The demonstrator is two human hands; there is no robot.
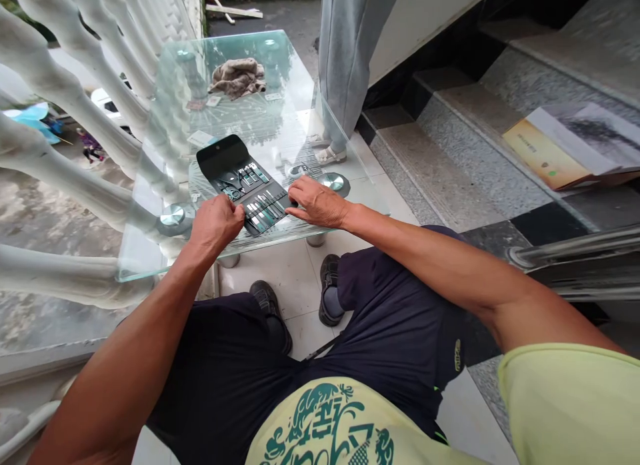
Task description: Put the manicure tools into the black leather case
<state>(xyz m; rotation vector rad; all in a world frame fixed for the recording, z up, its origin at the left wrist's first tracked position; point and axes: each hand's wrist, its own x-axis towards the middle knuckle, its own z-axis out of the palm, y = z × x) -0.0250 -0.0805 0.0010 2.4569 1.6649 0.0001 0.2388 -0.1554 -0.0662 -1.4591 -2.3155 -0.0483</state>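
An unfolded black tool case lies on the glass table. Slim metal and green tools stand in a row in its near part, and scissors with several small green-and-silver tools sit in the middle part. My left hand is closed on the case's left edge, fingers pressed together. At the right edge of the case is my right hand, its fingers curled and the thumb stretched along the edge, with a gap between them. A small silvery object lies just beyond my right hand.
A crumpled brown cloth lies at the table's far end, near small cards. Beyond the right side stands a person in grey trousers. White balusters line the left. Stone steps rise on the right, with an opened cardboard box.
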